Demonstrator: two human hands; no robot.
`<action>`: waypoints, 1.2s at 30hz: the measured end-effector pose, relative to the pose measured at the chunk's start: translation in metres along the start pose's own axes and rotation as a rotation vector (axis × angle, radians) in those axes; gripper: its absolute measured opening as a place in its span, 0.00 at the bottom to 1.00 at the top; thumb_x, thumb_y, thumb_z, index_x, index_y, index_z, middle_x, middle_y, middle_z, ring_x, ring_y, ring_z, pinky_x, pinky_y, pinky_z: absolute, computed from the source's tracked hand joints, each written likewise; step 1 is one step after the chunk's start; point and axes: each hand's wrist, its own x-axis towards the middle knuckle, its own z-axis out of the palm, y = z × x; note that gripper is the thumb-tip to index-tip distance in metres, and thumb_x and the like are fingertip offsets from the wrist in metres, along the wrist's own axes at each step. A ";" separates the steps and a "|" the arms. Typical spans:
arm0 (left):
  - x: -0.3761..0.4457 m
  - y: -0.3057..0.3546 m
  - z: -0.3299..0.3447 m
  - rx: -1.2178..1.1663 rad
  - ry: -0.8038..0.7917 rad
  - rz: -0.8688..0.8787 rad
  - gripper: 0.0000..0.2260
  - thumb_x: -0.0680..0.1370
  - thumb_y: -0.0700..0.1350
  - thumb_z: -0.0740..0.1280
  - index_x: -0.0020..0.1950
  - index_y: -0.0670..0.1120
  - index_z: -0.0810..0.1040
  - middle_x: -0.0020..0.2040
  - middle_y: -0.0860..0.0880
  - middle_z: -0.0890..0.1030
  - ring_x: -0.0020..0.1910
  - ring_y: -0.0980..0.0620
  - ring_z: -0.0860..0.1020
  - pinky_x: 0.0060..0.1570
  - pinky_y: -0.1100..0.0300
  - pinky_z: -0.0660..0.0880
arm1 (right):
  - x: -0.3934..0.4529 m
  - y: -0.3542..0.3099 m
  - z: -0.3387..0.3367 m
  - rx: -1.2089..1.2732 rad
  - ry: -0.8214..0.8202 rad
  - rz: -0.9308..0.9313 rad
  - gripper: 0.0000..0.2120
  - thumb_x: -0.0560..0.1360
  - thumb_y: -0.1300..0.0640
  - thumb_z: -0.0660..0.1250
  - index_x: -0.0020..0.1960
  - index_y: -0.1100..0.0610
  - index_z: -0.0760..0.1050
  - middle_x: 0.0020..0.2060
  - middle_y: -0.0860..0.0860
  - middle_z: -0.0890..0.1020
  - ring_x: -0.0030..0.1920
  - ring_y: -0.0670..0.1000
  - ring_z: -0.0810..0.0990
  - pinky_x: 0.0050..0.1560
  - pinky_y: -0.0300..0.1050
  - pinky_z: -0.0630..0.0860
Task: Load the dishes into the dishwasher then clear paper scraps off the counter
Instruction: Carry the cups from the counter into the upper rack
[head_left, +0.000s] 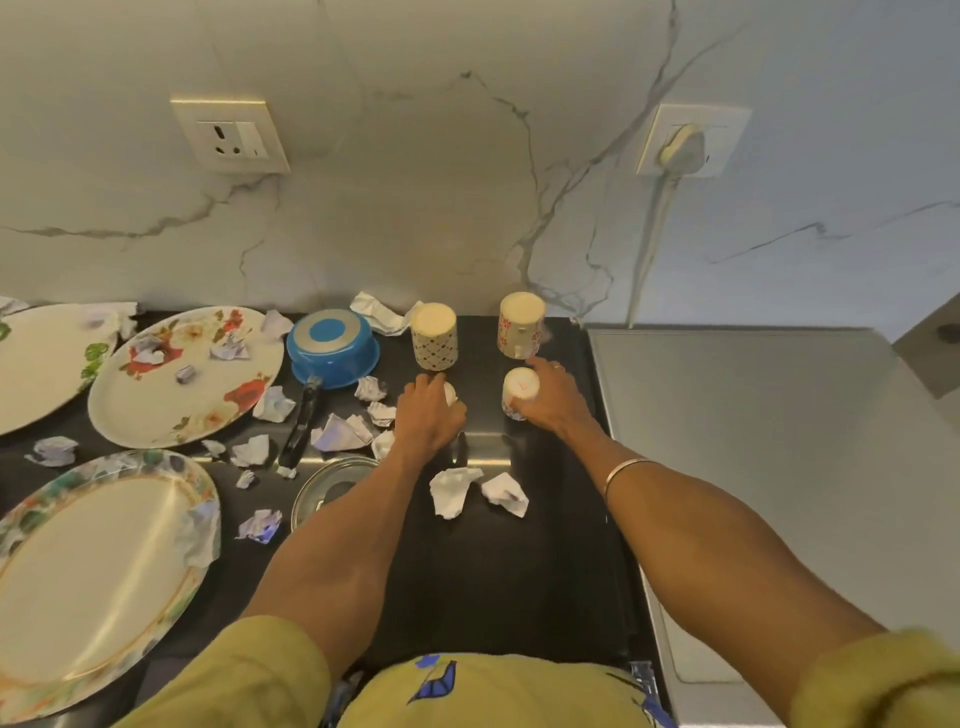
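Marble-veined wall panels rise behind a dark tabletop (519, 571) on which dishes and crumpled paper scraps (451, 491) lie mixed. Toward the back edge stand two inverted patterned mugs, one dotted (435, 336) and one with red flowers (521, 325); nearer the person stand two smaller inverted cups. The left hand (428, 413) covers the left small cup (450, 393), of which only a pale sliver shows past the knuckles; its fingers curl down over the cup, though whether they are clamped on it cannot be told. The right hand (550, 397) wraps the right small cup (518, 392) from its right side, thumb at the near wall and fingers closed round the far wall, the forefinger reaching toward the flowered mug's handle.

The step in hand appears to be lifting both small cups for the dishwasher, which is not in view. To do it well, each cup should be gripped on its side wall, lifted straight up clear of the taller mugs behind, and kept from brushing the scraps just beside the left hand. Three flowered plates (187, 376) near the left edge, a blue inverted pan (332, 348) and a glass lid (332, 486) remain unloaded, some carrying scraps that will need shaking off first.
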 end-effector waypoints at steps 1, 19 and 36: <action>0.002 -0.001 0.002 0.002 -0.026 -0.001 0.26 0.78 0.52 0.63 0.73 0.44 0.66 0.69 0.41 0.70 0.66 0.38 0.70 0.63 0.44 0.71 | 0.003 0.001 0.004 0.019 -0.034 0.003 0.36 0.66 0.43 0.75 0.70 0.47 0.64 0.65 0.52 0.72 0.64 0.57 0.73 0.60 0.56 0.76; 0.011 0.008 -0.008 0.038 -0.084 0.323 0.29 0.83 0.55 0.58 0.79 0.46 0.54 0.75 0.41 0.63 0.73 0.40 0.65 0.67 0.43 0.70 | -0.035 0.003 0.000 0.054 0.178 0.028 0.33 0.67 0.47 0.77 0.65 0.46 0.64 0.60 0.50 0.75 0.59 0.55 0.76 0.56 0.51 0.78; -0.091 0.113 0.042 0.058 -0.264 0.766 0.29 0.81 0.57 0.61 0.77 0.45 0.60 0.67 0.41 0.70 0.65 0.41 0.71 0.58 0.45 0.73 | -0.222 0.078 -0.027 0.042 0.463 0.419 0.31 0.67 0.43 0.76 0.64 0.49 0.66 0.58 0.52 0.78 0.55 0.56 0.78 0.55 0.50 0.76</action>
